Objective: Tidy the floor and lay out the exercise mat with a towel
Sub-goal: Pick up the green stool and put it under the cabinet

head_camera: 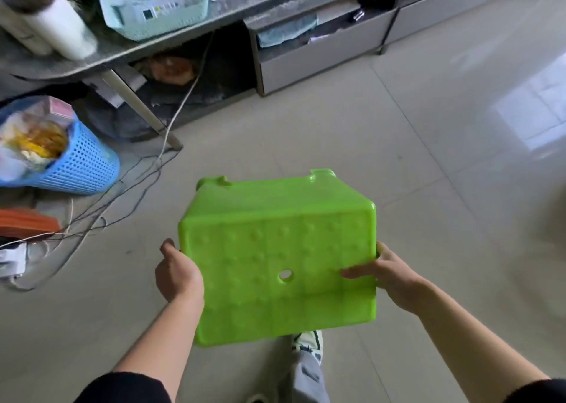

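- One green plastic stool fills the lower centre of the frame, lifted off the pale tiled floor and tipped so its dimpled seat faces the camera.
- Two bare hands hold it: the left hand is clamped on the stool's left edge, and the right hand grips the right edge with its thumb lying across the seat.
- One foot shows directly beneath the stool, at the bottom centre.
- Risk: the plastic looks smooth, so the tilted stool could slip and land on that foot.
- Several thin cables trail across the floor at middle left; stepping that way could snag them and cause a trip.
- One blue basket, full of rubbish, sits at the left edge; a swing of the stool could topple it.
- One orange object lies below the basket; what it is cannot be told.
- No mat or towel can be clearly identified.
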`<action>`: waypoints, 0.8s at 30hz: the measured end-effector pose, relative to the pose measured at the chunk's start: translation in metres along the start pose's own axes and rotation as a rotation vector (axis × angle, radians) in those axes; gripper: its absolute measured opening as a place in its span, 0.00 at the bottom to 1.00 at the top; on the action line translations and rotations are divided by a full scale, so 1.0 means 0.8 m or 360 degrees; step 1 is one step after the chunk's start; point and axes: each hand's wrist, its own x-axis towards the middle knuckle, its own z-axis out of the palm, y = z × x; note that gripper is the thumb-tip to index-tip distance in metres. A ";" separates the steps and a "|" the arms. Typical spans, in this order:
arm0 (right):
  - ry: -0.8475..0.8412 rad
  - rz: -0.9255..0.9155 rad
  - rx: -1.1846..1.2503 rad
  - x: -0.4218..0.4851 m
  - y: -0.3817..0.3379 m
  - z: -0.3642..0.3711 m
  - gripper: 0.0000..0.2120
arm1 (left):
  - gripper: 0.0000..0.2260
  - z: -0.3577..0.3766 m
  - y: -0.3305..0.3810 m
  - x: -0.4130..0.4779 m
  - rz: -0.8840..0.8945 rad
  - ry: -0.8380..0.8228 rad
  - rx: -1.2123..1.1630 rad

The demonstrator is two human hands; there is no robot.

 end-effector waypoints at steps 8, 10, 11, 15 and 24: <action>0.0127 0.0035 -0.0090 0.209 -0.174 0.048 0.26 | 0.26 0.105 0.159 0.151 -0.0111 -0.0002 0.0024; 0.0164 0.0067 -0.0073 0.261 -0.199 0.059 0.20 | 0.27 0.139 0.184 0.189 -0.0177 -0.0074 0.0073; 0.0190 0.0090 -0.0071 0.291 -0.213 0.065 0.19 | 0.27 0.160 0.196 0.211 -0.0207 -0.0111 0.0075; 0.0354 0.0208 -0.0171 0.395 -0.248 0.086 0.32 | 0.29 0.223 0.222 0.284 -0.0381 -0.0225 0.0165; 0.0484 0.0374 -0.0461 0.532 -0.298 0.112 0.35 | 0.31 0.302 0.254 0.373 -0.0617 -0.0453 0.0124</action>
